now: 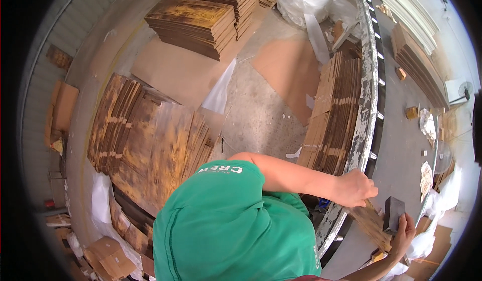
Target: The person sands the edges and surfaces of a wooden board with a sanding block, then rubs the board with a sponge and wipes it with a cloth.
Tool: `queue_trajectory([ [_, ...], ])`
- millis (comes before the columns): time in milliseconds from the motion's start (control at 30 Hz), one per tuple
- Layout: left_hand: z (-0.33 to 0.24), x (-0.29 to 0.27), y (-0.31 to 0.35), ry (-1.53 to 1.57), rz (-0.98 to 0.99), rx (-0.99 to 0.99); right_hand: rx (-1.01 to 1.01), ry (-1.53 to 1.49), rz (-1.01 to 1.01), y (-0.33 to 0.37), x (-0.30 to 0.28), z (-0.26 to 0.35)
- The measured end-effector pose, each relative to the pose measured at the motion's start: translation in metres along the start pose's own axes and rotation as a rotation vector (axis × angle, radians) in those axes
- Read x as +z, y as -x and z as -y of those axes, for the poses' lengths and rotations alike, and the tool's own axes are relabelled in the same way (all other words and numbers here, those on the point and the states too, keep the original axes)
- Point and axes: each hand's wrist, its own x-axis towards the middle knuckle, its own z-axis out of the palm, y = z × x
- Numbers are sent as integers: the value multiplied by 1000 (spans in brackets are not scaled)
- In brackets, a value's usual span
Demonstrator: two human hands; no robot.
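Observation:
My left arm reaches to the right from a green sleeve. At its end my left hand is closed, its fingers curled, just above a narrow brown wooden board beside the metal-edged conveyor. Anything inside those fingers is hidden. Lower and farther right, my right hand grips the near end of a dark grey rectangular block. The block is held over the grey surface beside the board, its larger face turned up.
A long conveyor rail with flaking paint curves along the right. Stacked brown boards stand against it. More wood-patterned panels lie at left, and a tall stack at the back. Plastic wrap stands behind; a cardboard box sits lower left.

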Motion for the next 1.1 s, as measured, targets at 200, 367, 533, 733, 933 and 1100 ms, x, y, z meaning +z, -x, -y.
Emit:
queue_trajectory([
  [200, 9, 4, -1, 31, -91, 60, -60, 57, 23, 13, 27, 27],
  [367, 0, -17, -3, -54, -18, 7, 10, 31, -103, 21, 3, 43],
  [533, -1, -14, -12, 30, 5, -1, -184, 84, -245, 17, 45, 46],
  [733, -8, -12, -6, 24, 40, 2, 40, 90, -318, 51, 35, 45],
  [933, -8, -14, -14, 6, 16, 50, -213, -372, -603, 73, 113, 17],
  [1100, -3, -17, -19, 24, 19, 4, -163, -298, -819, 88, 109, 0],
])
